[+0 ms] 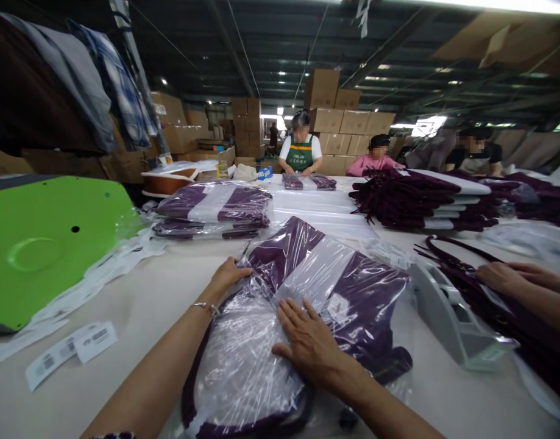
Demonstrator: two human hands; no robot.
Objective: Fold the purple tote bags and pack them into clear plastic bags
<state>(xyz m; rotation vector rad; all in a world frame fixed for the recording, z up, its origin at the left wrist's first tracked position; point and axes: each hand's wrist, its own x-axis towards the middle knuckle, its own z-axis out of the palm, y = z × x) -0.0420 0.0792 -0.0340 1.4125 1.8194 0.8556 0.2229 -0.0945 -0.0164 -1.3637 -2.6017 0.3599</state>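
Note:
In front of me on the table lies a clear plastic bag (243,360) with a folded dark purple fabric article (371,286) inside, a pale band across it. My right hand (309,341) rests flat on the plastic near the middle, fingers spread. At the bag's left edge is my left hand (229,277), its fingers curled in and the thumb side against the plastic; the fingertips are partly hidden. A small white label (338,308) shows through the film to the right of my right hand.
Bagged purple articles (213,204) are stacked ahead left. A tape dispenser (457,323) stands at right, beside another person's hands (503,277) on purple fabric. Printed labels (72,350) and a green board (51,244) lie left. An unbagged purple pile (426,198) and co-workers are beyond.

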